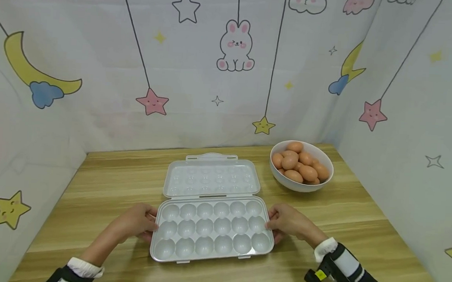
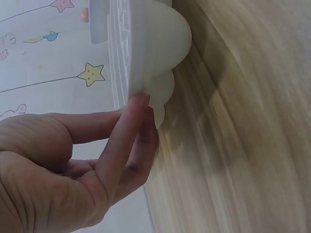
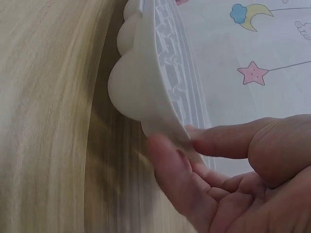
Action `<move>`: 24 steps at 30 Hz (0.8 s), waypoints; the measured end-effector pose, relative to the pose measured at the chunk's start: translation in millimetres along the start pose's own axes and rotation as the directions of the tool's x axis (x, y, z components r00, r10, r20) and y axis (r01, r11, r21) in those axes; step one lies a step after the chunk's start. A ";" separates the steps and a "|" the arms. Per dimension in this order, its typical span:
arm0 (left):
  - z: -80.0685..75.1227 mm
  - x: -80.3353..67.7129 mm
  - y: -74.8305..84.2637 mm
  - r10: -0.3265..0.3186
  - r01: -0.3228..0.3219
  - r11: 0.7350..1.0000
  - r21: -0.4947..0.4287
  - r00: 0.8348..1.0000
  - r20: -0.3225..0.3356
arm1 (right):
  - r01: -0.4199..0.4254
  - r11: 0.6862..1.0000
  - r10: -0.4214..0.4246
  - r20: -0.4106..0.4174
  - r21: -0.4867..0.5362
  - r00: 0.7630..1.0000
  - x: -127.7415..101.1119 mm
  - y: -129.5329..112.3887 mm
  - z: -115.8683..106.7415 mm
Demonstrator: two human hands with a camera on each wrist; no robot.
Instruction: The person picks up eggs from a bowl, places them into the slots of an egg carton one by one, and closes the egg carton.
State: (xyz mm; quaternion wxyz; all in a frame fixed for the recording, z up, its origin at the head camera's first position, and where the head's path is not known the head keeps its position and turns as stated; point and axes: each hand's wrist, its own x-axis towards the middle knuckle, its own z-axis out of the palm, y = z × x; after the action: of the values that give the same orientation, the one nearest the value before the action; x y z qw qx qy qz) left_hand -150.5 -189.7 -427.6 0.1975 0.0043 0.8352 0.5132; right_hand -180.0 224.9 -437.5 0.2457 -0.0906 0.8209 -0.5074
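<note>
A white plastic egg tray (image 1: 213, 234) with three rows of round hollows lies in the middle of the wooden table, its hinged lid (image 1: 213, 179) laid back toward the wall. No eggs sit in the hollows. My left hand (image 1: 137, 222) pinches the tray's left edge between thumb and fingers; in the left wrist view the fingertips (image 2: 140, 101) are right at the rim. On the opposite side my right hand (image 1: 288, 222) pinches the right edge, thumb above and fingers below the rim, as the right wrist view shows. The tray's rounded undersides (image 3: 129, 87) face the table.
A white bowl (image 1: 300, 188) heaped with several brown eggs (image 1: 307, 172) stands at the back right of the wooden table (image 1: 115, 177). Patterned white cloth walls (image 1: 198, 83) rise behind the table and along both sides. A dark camera strap is on the right wrist.
</note>
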 end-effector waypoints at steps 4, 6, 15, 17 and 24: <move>3.2 -1.4 1.0 -0.022 0.022 1.000 -0.007 0.999 -0.030 | -0.009 0.995 0.003 -0.061 -0.101 0.998 -5.2 -3.1 -10.0; 4.7 -2.3 0.8 -0.027 0.027 1.000 -0.008 0.999 -0.038 | -0.009 0.990 -0.004 -0.092 -0.143 0.996 -10.2 -7.3 -18.7; 5.5 -2.1 -1.3 -0.051 0.052 0.999 0.012 0.997 -0.052 | 0.153 0.875 -0.232 -0.120 -0.460 0.965 -40.6 -43.2 -71.0; 5.3 -1.7 -1.4 -0.053 0.054 0.998 0.012 0.997 -0.053 | 0.159 0.842 -0.257 -0.125 -0.515 0.958 -46.7 -52.5 -81.7; 5.5 -1.5 0.7 -0.048 0.048 0.999 0.007 0.997 -0.055 | 0.086 0.790 -0.215 -0.144 -0.607 0.966 -64.0 -84.2 -111.8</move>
State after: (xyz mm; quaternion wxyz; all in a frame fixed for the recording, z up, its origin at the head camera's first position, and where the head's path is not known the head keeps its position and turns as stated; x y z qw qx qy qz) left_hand -147.5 -185.0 -428.7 0.1869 -0.0290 0.8422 0.5049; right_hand -188.6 299.1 -302.9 0.0774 -0.1758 0.9494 -0.2486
